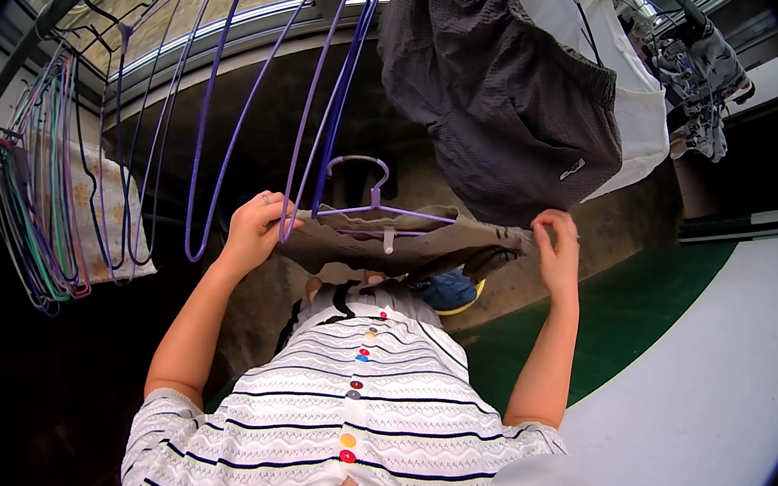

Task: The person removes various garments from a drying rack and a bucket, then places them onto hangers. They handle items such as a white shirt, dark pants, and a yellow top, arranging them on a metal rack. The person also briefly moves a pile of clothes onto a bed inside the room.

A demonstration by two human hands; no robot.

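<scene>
**Loose cloth on a thin hanger, with both hands carrying the weight**

While the left hand (255,226) pinches one end of the olive-brown garment (389,243) and the right hand (556,248) grips the other, the cloth hangs stretched between them just above the person's chest, draped over the bar of a purple wire hanger (369,204). Both hands are closed on fabric, fingers curled over its upper edge; whether either also holds the hanger wire cannot be told.

The likeliest slip is the garment sliding off the bar: the wire is thin and smooth, and the cloth sags at the middle, so an uneven pull from either side could drag it off toward 3 or 9 o'clock. The hanger's hook sits free at 12 o'clock, close to the long purple hangers (329,92) dangling there, and could snag them. At 1 o'clock a dark grey garment (502,93) hangs very near; lifting the load carelessly could brush or tangle it. More coloured hangers (38,203) crowd the rail at 9 o'clock.
</scene>
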